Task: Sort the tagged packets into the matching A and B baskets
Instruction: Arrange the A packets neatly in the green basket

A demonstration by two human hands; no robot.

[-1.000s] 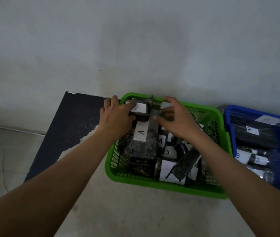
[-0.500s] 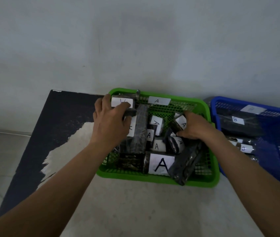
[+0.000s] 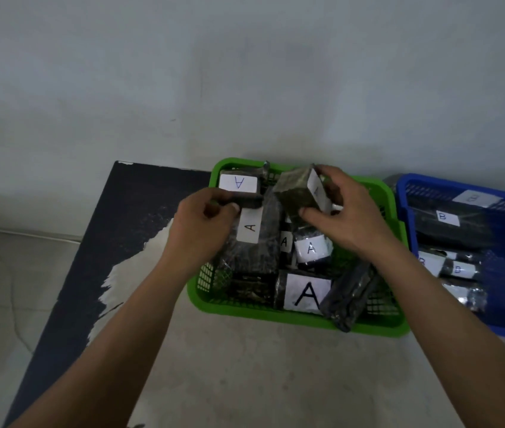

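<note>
A green basket (image 3: 279, 316) holds several dark packets with white A tags. A blue basket (image 3: 498, 193) to its right holds dark packets tagged B (image 3: 444, 216). My right hand (image 3: 342, 220) holds a dark packet with a white tag (image 3: 297, 189) raised above the back of the green basket. My left hand (image 3: 204, 227) rests on the green basket's left side, its fingers pinching a dark packet (image 3: 249, 201) just under an upside-down A tag (image 3: 238, 183). A long dark packet (image 3: 348, 296) leans over the green basket's front right rim.
Both baskets stand on a pale floor against a grey wall. A dark board with a worn white patch (image 3: 96, 242) lies on the floor left of the green basket. My forearms reach in from the bottom of the view.
My right hand has come up out of the basket's right middle holding a tagged packet, now at the back. My left hand stays at the left side and shifted slightly lower.
</note>
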